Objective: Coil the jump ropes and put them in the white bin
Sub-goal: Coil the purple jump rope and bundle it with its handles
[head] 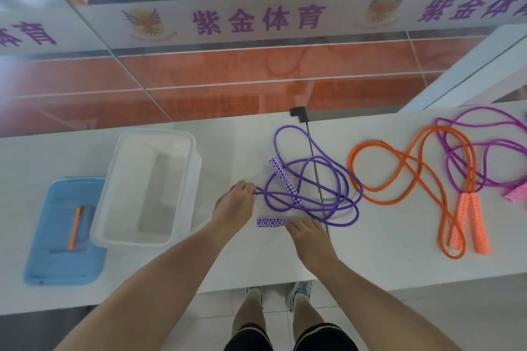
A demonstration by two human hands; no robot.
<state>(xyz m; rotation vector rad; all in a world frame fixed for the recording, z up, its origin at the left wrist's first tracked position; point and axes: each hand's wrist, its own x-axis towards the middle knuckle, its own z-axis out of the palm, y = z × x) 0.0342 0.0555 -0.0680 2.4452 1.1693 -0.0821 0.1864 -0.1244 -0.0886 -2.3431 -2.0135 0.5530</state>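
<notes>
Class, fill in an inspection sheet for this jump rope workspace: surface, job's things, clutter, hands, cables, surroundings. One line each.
Surface: white table, seam down its middle.
Job's things: white bin holds no rope; purple rope, orange rope and magenta rope lie uncoiled on the table.
Clutter: blue lid with an orange pen on it.
Hands: left hand pinches the purple rope; right hand rests at its near handle, grip hidden.
Cables: nothing seen.
Surroundings: glass wall with purple lettering.

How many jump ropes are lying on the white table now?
3. The purple rope lies in the middle, held by the left hand and right hand; the orange rope lies right of it; the magenta rope is farthest right, partly cut off by the frame.
</notes>
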